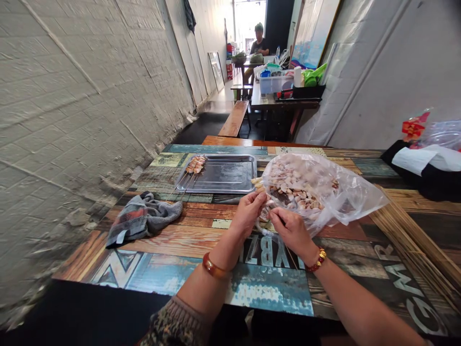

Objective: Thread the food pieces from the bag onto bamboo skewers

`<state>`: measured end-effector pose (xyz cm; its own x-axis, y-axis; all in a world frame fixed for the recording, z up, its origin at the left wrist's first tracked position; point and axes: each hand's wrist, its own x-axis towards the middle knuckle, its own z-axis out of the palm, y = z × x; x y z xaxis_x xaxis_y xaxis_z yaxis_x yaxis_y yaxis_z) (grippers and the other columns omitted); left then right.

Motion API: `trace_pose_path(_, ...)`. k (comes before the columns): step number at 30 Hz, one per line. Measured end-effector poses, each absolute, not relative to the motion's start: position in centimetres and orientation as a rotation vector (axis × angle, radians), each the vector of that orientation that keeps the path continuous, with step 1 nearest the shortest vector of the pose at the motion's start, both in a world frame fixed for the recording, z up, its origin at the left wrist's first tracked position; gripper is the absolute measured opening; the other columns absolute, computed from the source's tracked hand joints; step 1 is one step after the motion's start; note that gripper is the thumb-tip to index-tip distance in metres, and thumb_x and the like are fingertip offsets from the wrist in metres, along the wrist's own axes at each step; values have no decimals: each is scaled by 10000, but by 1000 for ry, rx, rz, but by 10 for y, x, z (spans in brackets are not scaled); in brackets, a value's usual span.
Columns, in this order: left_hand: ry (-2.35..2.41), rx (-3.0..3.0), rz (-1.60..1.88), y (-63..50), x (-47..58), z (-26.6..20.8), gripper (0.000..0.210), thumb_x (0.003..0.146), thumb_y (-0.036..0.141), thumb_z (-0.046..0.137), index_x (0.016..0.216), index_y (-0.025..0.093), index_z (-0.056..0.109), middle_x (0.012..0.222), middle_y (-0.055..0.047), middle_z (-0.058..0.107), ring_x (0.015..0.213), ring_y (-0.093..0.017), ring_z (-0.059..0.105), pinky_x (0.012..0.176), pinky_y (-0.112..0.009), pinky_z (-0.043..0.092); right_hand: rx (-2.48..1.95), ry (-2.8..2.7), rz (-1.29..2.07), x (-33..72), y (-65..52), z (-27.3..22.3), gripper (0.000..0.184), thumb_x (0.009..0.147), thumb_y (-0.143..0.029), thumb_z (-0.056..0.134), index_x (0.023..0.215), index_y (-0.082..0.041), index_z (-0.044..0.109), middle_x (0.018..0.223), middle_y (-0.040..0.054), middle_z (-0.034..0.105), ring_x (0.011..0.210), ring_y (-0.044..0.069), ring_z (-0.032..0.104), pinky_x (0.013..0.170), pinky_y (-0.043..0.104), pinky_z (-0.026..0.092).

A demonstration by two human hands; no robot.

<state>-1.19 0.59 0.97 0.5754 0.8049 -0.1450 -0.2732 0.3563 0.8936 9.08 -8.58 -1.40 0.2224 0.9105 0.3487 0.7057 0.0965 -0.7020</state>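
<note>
My left hand is closed, its fingertips pinching a pale piece of meat at the near left edge of a clear plastic bag. Close beside it, my right hand is closed around a thin bamboo skewer, whose lower end sticks out below the palm. The skewer's tip is hidden by the fingers. Many small meat pieces lie in the open bag. Behind my left hand is a metal tray, with a few loaded meat skewers at its left end, their sticks over the near rim.
A grey towel lies on the left of the patterned table. Bare bamboo skewers are bundled at right, near a black container with white paper. Farther back are a bench, a plastic bin and a seated person.
</note>
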Motion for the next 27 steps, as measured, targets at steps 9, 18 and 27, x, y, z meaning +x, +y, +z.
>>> trace_pose_path(9,712,952,854,4,-8,1,386,670,503,704,700,130,608,597,42,486,473,-26,312,436,-164,220,-1621,-1526,319,84,-88,-20,269,938,-272,355,764,-199,548,665,18,602,626,150,578,613,264,408)
trace_pose_path(18,697,944,876,-1,-4,-3,368,690,496,688,713,142,592,565,61,442,449,-28,273,419,-176,204,-1673,-1480,262,80,-91,-21,284,943,-270,339,717,-219,503,599,-1,564,550,144,532,552,267,373)
trace_pose_path(27,748,972,925,-6,-4,-1,337,707,487,662,737,153,634,619,27,549,509,-63,395,486,-194,305,-1687,-1491,185,75,-91,-25,302,951,-287,337,704,-225,499,619,9,573,580,155,552,563,272,379)
